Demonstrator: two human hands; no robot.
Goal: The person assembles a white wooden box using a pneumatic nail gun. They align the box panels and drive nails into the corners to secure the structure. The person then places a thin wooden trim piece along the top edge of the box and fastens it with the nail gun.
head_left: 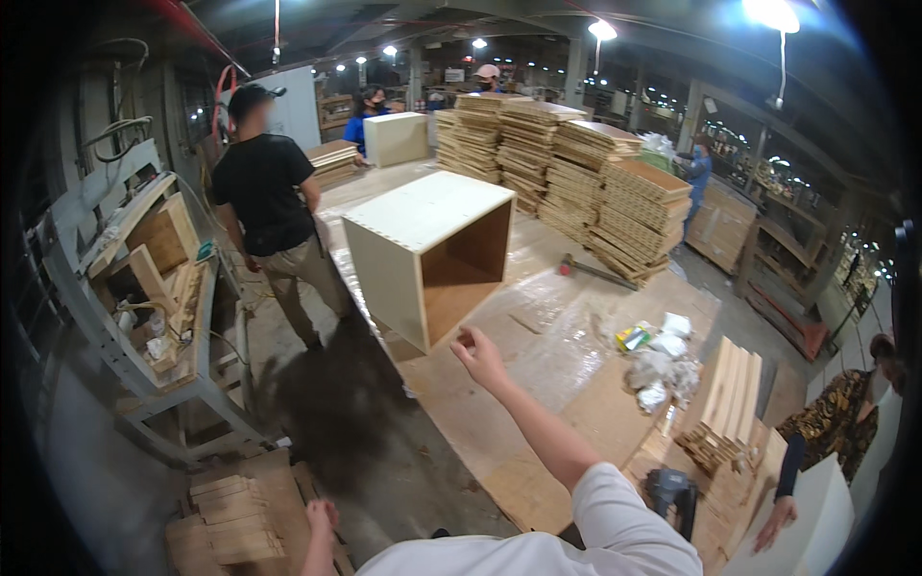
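An open-fronted box cabinet (423, 216), cream outside and brown inside, stands on the long worktable (461, 413) ahead of me. My right hand (478, 357) is stretched out just below the cabinet's near lower corner. Its fingers are slightly bent and apart, with nothing in them; whether a fingertip touches the cabinet I cannot tell. Low at the left, my left hand (323, 516) hangs beside my body, loosely curled and holding nothing visible. Below it lies a stack of small wooden boards (230, 523).
Tall stacks of panels (576, 173) and a hammer (595, 271) lie on the table. Plastic bags (665, 365), wood strips (725, 398) and a dark power tool (672, 494) are at right. A person in black (264, 182) stands left; another person's hand (776, 523) touches a white panel.
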